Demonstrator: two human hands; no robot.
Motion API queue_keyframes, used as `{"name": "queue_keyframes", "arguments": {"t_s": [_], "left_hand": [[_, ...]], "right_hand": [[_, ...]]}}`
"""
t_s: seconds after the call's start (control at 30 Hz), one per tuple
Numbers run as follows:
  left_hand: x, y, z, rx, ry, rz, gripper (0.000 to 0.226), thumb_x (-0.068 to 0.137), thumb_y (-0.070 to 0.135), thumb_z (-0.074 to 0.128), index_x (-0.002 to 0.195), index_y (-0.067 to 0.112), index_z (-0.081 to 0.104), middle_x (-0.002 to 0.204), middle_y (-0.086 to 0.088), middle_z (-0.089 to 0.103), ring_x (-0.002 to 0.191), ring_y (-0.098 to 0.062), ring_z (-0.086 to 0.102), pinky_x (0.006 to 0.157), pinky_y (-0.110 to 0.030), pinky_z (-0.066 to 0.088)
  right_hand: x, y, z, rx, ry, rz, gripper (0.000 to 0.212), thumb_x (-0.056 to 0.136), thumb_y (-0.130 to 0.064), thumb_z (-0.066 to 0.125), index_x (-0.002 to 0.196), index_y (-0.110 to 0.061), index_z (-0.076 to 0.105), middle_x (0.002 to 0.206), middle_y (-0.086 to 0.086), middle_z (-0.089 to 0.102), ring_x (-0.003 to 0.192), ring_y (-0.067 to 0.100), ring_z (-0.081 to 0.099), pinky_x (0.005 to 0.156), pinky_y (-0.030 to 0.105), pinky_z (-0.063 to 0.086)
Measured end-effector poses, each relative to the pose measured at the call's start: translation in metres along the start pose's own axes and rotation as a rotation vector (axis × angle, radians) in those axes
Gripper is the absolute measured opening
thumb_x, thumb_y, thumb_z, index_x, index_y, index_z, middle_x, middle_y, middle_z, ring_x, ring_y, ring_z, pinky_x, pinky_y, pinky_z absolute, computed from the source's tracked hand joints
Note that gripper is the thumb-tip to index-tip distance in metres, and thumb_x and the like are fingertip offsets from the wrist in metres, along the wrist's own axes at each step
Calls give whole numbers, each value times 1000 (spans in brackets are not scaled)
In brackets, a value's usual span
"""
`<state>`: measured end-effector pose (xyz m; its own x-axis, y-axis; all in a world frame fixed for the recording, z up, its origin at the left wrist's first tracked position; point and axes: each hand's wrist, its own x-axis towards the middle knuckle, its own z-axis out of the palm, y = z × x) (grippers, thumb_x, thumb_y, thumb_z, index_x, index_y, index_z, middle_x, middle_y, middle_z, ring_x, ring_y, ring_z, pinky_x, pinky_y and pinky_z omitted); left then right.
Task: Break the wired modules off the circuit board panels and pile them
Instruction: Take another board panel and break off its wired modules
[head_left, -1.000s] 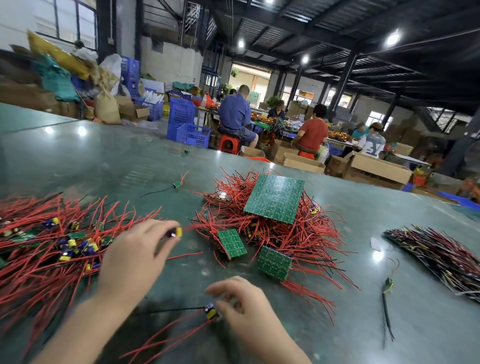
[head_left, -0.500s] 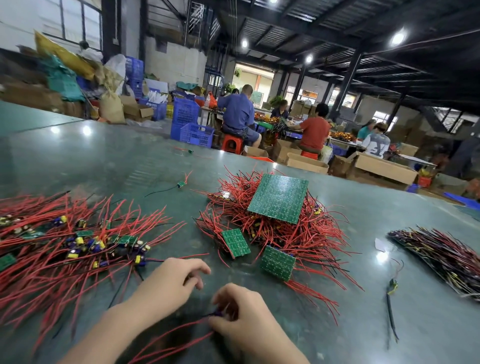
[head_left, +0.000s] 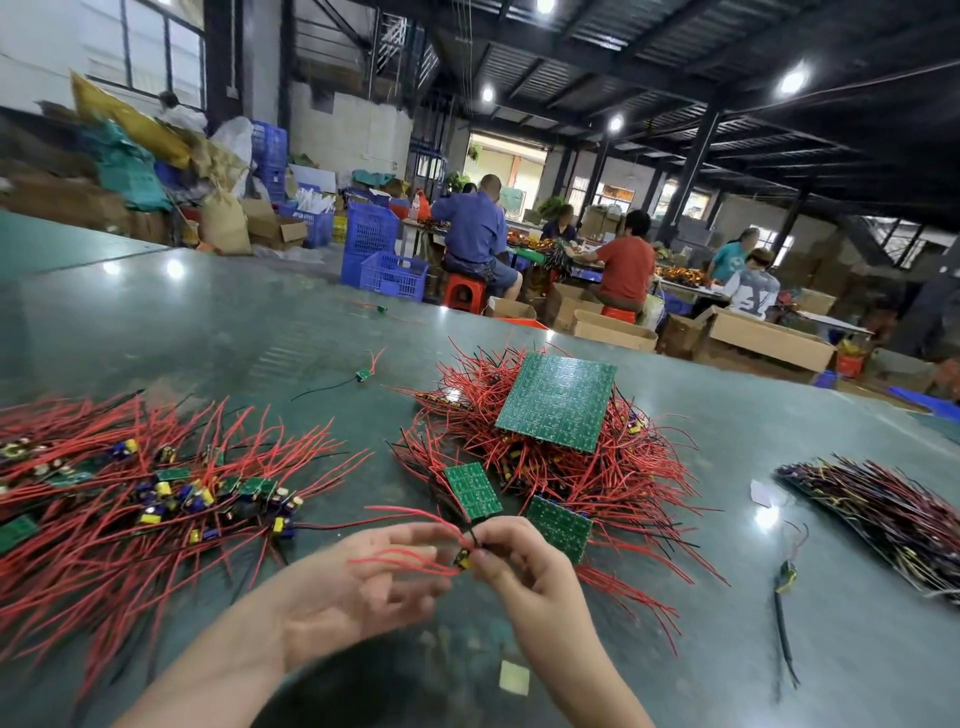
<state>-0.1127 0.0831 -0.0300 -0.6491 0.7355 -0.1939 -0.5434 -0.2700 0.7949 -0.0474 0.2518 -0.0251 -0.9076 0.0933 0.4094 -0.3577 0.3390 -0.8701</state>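
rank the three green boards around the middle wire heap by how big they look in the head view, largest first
1. The large panel lying on top of the red wire heap, clearly the biggest though farthest away.
2 and 3. The small piece and the small piece nearer the right hand look about alike; no ranking between them.

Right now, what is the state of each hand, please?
Left hand: open, fingers spread, blurred.
Right hand: pinching a wired module.
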Motion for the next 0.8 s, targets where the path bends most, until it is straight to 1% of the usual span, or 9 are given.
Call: {"name": "queue_keyframes", "arguments": {"t_s": [0.1, 0.2, 0.23, 0.33, 0.43, 0.5, 0.6, 0.67, 0.8], "left_hand": [[6, -11, -2, 5, -45, -33, 23, 79, -1, 64, 101, 1, 70, 108, -23, 66, 92, -34, 69, 70, -34, 58], [14, -20, -13, 45, 79, -22, 33, 88, -3, 55, 120, -8, 56, 121, -27, 59, 110, -35, 61, 77, -34, 57], [14, -21, -15, 41, 93, -22, 35, 89, -4, 54, 123, -9, 53, 124, -27, 58, 112, -35, 59, 79, -34, 56], [8, -16, -6, 158, -21, 3, 23, 78, 15, 74, 101, 10, 73, 104, -10, 71, 99, -20, 68, 75, -25, 55], [5, -13, 5, 274, -77, 10, 21, 63, 28, 83, 82, 20, 78, 87, -1, 74, 84, -12, 70, 68, -21, 54], [6, -15, 5, 235, -68, 0, 15, 68, 22, 82, 79, 15, 77, 85, -3, 73, 80, -15, 71, 65, -22, 54], [4, -14, 9, 217, -61, 12, 4, 72, 15, 73, 75, 13, 75, 79, -2, 73, 73, -13, 71, 60, -20, 54], [2, -12, 13, 313, -118, 50, 3, 70, 22, 79, 70, 21, 77, 73, 4, 72, 70, -6, 69, 61, -17, 52], [4, -8, 11, 437, -156, 61, 14, 61, 38, 72, 71, 28, 76, 72, 8, 70, 71, -3, 66, 65, -17, 50]], "right_hand": [[-2, 3, 5, -126, 50, -92, 28, 82, -2, 64, 80, -29, 66, 88, -1, 60, 80, 6, 59, 72, 17, 46], [-4, 5, 7, -340, 102, -221, 4, 78, -17, 67, 80, -20, 70, 87, -9, 56, 79, 1, 55, 73, 13, 44], [-4, 6, 7, -378, 122, -253, 4, 77, -19, 68, 81, -17, 71, 86, -10, 57, 80, 0, 56, 74, 12, 44], [-4, 3, 6, -324, 153, -251, 4, 75, -14, 70, 77, -15, 73, 77, -13, 63, 74, 0, 60, 70, 12, 46], [-3, -1, 5, -236, 134, -132, 8, 75, -5, 72, 75, -13, 75, 70, -12, 65, 71, 3, 63, 68, 18, 48], [-4, -3, 5, -237, 123, -74, 12, 75, -1, 74, 74, -13, 75, 65, -14, 63, 66, 4, 60, 64, 21, 47], [-5, -7, 4, -260, 112, -43, 18, 73, -3, 75, 69, -21, 75, 60, -15, 60, 61, 1, 55, 59, 13, 38], [-4, -10, 2, -105, 83, 83, 24, 75, -3, 74, 64, -25, 75, 63, -8, 67, 61, 1, 57, 61, 13, 41], [-3, -8, 2, 245, 51, 345, 22, 79, -4, 68, 65, -18, 76, 64, 3, 69, 60, 8, 60, 63, 17, 47]]}}
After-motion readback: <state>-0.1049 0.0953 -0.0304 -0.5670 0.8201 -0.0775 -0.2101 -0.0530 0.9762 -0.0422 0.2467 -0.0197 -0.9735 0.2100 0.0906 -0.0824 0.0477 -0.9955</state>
